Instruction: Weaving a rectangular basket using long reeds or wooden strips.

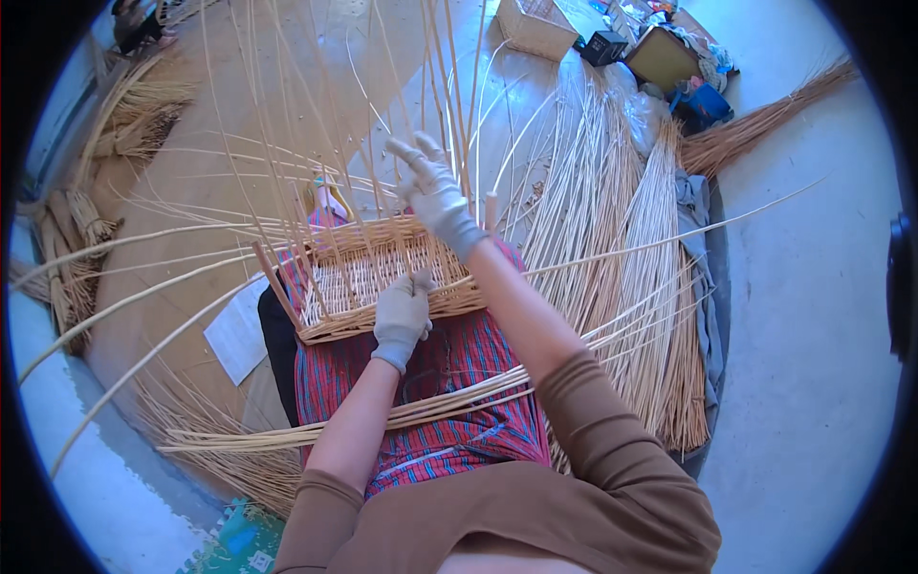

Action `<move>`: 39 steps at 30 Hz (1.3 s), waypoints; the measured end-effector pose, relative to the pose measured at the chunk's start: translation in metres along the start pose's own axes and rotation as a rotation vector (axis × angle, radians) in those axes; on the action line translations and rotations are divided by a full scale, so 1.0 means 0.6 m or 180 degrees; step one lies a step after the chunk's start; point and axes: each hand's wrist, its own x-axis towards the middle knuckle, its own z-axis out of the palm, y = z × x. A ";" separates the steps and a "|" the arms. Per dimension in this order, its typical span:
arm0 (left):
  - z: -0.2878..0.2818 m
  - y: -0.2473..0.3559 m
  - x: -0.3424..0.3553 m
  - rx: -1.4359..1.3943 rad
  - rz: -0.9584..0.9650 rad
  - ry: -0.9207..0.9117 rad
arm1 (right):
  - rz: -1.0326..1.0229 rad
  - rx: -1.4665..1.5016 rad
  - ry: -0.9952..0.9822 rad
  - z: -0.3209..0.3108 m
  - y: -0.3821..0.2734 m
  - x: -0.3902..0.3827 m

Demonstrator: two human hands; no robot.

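Observation:
A half-woven wicker basket [356, 277], rectangular with a pale woven base, rests across my lap on a red striped cloth [330, 387]. Long upright stakes rise from its rim, and thicker posts stand at its corners. My left hand [402, 316], in a pale work glove, is closed on the near rim, thumb up against the weave. Over the right part of the basket, my gloved right hand [435, 191] is raised among the stakes with fingers stretched apart. Several loose willow rods [449, 407] lie across my lap beneath both forearms.
Bundles of peeled willow rods [612, 191] spread over the floor at right, beside a brown bundle [765, 124]. A white crate [535, 27] and a blue container [706, 103] stand at the far right. Further bundles [143, 105] lie left, near a paper sheet [237, 335].

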 end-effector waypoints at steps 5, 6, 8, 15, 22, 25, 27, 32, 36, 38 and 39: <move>0.003 0.005 0.007 -0.0089 -0.0044 0.0085 | 0.0407 0.1442 0.1061 0.042 -0.006 -0.056; 0.003 0.005 0.008 -0.0131 -0.0099 0.0018 | 0.0143 0.1009 0.0995 0.009 -0.006 -0.090; 0.002 0.004 0.008 -0.0235 -0.0185 -0.0080 | 0.0092 0.0120 0.1634 -0.069 -0.004 -0.161; 0.006 0.014 0.014 -0.0381 -0.0206 0.0049 | 0.1854 0.3162 0.2335 -0.152 0.003 -0.248; -0.033 0.037 -0.024 0.0336 0.0880 0.0190 | 0.3138 0.2528 0.1091 -0.244 -0.081 -0.251; -0.049 0.021 -0.050 0.3507 0.1907 0.0367 | 0.3896 0.1290 -0.0752 -0.245 -0.130 -0.246; -0.043 0.008 -0.044 0.3871 0.2365 0.0485 | 0.1109 0.0156 -0.0595 -0.187 -0.127 -0.219; -0.033 -0.026 0.013 0.3747 0.1724 0.0062 | 0.1297 0.0386 -0.0674 0.004 -0.001 -0.140; -0.032 -0.033 0.017 0.3624 0.1988 0.0159 | 0.1441 0.0067 -0.0293 0.045 0.030 -0.148; -0.029 -0.021 0.004 0.3585 0.2162 0.0401 | 0.1332 0.0611 -0.0441 0.020 -0.003 -0.156; -0.032 -0.014 -0.007 0.3631 0.2274 0.0509 | 0.1131 0.0034 -0.0382 0.004 -0.030 -0.160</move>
